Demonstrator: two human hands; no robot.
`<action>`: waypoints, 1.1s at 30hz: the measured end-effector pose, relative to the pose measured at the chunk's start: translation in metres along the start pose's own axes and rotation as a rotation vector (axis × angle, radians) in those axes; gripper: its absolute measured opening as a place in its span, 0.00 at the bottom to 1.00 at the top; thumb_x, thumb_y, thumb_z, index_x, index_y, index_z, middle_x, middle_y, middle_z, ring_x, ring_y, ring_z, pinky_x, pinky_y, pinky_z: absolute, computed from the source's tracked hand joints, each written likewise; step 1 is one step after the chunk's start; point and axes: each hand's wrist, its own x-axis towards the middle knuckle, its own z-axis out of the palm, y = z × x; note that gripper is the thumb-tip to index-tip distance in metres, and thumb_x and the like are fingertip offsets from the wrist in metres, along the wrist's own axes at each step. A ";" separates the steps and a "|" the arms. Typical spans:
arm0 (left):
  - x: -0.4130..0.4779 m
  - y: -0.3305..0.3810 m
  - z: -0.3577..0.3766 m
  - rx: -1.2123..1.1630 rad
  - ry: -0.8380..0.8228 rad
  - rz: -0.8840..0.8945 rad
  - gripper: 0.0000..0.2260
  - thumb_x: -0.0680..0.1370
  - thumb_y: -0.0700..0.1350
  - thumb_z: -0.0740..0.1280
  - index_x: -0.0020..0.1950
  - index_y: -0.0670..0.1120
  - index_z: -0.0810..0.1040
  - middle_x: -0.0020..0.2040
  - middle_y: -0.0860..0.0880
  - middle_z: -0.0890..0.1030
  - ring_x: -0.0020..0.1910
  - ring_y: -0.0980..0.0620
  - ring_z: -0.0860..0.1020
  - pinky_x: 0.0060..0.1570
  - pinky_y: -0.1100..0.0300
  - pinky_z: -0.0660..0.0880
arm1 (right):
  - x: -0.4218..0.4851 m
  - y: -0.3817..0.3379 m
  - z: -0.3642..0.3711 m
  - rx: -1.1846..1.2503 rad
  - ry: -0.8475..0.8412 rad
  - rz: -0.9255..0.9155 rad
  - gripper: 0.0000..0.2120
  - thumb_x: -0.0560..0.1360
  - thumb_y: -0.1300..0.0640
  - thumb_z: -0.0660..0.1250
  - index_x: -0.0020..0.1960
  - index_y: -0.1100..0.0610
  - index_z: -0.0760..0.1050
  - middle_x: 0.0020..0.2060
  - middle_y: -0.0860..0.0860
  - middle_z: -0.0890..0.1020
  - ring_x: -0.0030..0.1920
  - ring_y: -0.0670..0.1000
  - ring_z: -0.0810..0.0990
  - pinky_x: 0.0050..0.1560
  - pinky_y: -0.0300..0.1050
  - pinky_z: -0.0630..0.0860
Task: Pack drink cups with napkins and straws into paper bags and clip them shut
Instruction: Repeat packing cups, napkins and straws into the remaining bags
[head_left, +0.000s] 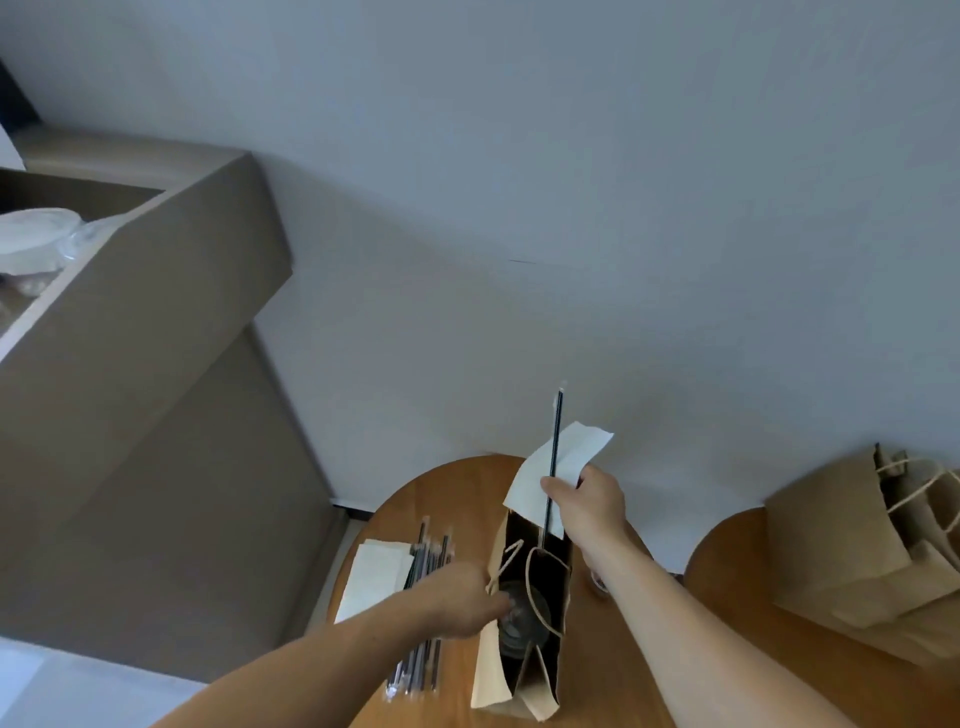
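- The right hand (587, 506) is raised above the bag's mouth, fingers curled and thumb pressed in, pinching a thin black drinking straw (556, 431) and a white paper napkin (574, 449) together.
- The straw stands almost upright, with its lower end reaching down to the bag's far rim. The napkin fans out behind it, above and below the hand.
- The left hand (460, 603) reaches in from the lower left and grips the left rim of the tall brown paper bag with twine handles (491, 670). The picture is blurred there, so I cannot tell how each finger lies.
- The bag stands upright and open on a round wooden table (441, 499), with both handle loops drooping over the opening.
- Inside the bag, deep in shadow, sits a drink cup with a round lid (519, 621), seen from above.
- Just left of the bag, partly under the left forearm, lies a loose bundle of dark straws (415, 670). Beside it is a stack of pale napkins (374, 577).
- To the right, apart from the first, a second wooden table (727, 561) bears a heap of brown paper bags (841, 551) lying on their sides.
- At far left a large open cardboard box (156, 291) holds clear plastic cups or lids (36, 239), too blurred to tell which.
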 end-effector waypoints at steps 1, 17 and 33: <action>0.000 0.000 0.001 -0.048 0.023 0.000 0.14 0.79 0.58 0.60 0.48 0.49 0.77 0.44 0.46 0.80 0.45 0.48 0.80 0.44 0.55 0.77 | -0.001 0.004 0.004 -0.018 -0.021 0.011 0.03 0.74 0.54 0.72 0.45 0.53 0.79 0.42 0.47 0.83 0.43 0.49 0.82 0.36 0.41 0.74; 0.002 -0.004 -0.003 -0.466 -0.016 -0.210 0.16 0.83 0.44 0.53 0.46 0.39 0.77 0.42 0.42 0.85 0.35 0.49 0.84 0.29 0.62 0.76 | -0.040 0.048 -0.014 -0.636 -0.551 0.078 0.11 0.76 0.60 0.68 0.40 0.47 0.71 0.36 0.44 0.74 0.35 0.43 0.73 0.30 0.33 0.66; -0.008 -0.019 -0.005 -0.766 -0.021 -0.242 0.10 0.82 0.39 0.55 0.51 0.43 0.77 0.31 0.43 0.81 0.29 0.48 0.80 0.30 0.59 0.71 | -0.034 0.101 0.054 -0.294 -0.548 0.454 0.06 0.78 0.58 0.68 0.54 0.52 0.74 0.52 0.52 0.81 0.54 0.55 0.78 0.60 0.52 0.76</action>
